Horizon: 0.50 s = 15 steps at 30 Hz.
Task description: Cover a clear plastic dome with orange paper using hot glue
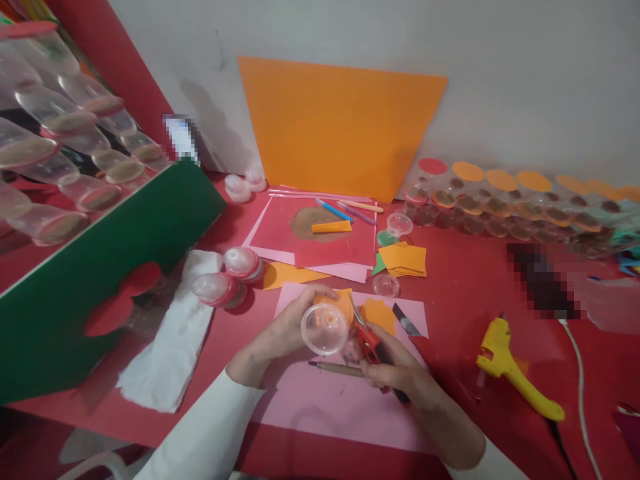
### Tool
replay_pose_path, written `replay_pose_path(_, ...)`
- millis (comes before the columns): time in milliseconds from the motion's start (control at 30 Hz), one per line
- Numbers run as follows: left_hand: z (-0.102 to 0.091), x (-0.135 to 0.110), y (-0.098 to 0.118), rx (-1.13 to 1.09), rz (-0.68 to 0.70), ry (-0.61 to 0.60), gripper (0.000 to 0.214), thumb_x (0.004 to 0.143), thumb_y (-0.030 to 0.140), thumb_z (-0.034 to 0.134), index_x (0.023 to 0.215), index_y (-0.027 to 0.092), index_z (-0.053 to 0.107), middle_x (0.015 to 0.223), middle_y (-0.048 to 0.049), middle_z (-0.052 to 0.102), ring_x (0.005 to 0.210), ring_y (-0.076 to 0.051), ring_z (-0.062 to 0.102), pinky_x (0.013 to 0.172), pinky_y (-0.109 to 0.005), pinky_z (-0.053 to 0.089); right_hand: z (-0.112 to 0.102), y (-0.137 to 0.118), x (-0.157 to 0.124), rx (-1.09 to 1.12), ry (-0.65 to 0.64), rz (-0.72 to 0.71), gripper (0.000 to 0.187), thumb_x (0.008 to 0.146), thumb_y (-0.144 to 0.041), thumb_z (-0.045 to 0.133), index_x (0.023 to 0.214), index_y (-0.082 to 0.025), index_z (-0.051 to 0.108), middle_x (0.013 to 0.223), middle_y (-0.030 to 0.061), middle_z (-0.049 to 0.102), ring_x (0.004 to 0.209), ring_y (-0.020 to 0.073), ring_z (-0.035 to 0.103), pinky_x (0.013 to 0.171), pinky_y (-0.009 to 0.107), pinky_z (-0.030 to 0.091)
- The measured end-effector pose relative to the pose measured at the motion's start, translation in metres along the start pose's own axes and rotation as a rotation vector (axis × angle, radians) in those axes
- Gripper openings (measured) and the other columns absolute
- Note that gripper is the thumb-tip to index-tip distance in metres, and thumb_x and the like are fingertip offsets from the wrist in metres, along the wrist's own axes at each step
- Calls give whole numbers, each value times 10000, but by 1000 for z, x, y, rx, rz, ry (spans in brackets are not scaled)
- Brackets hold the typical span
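My left hand [306,308] is closed around a clear plastic cup [324,331] and a piece of orange paper [343,301], which sits just behind the cup. In my right hand [397,370] is a pair of scissors [369,339] with red and black handles. Their blades point up and left and reach the edge of the orange paper. Under my right fingers a brown pen-like stick [337,368] with a dark tip lies over a pink sheet [305,400]; I cannot tell whether the fingers touch it. Another orange scrap [379,316] and a dark blade-like tool [406,320] lie beyond my right hand.
A yellow glue gun [517,370] lies at right near a white cable [581,400]. Orange cards [404,260] and clear lids [386,286] lie ahead. Two domed containers [219,290] stand left by white cloth [167,347]. A green panel [65,320] borders the left.
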<state>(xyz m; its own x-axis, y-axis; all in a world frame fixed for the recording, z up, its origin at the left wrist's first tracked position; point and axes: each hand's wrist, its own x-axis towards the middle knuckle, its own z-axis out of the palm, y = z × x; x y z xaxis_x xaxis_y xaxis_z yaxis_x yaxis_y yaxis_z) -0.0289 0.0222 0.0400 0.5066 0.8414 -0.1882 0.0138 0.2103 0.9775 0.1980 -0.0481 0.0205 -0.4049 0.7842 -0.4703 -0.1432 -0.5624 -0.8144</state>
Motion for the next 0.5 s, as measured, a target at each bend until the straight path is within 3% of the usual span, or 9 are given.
replay_pose_path(500,-5,0,7,-8,19,-23,491,720,419,868,1099,245,609,1071,-48,721,884,-217,680,753,-328,546,8,-14,3,-68,20,-2,260,590,-282,644,823,-223,543,689,-56,474,558,90,378,496,251,258)
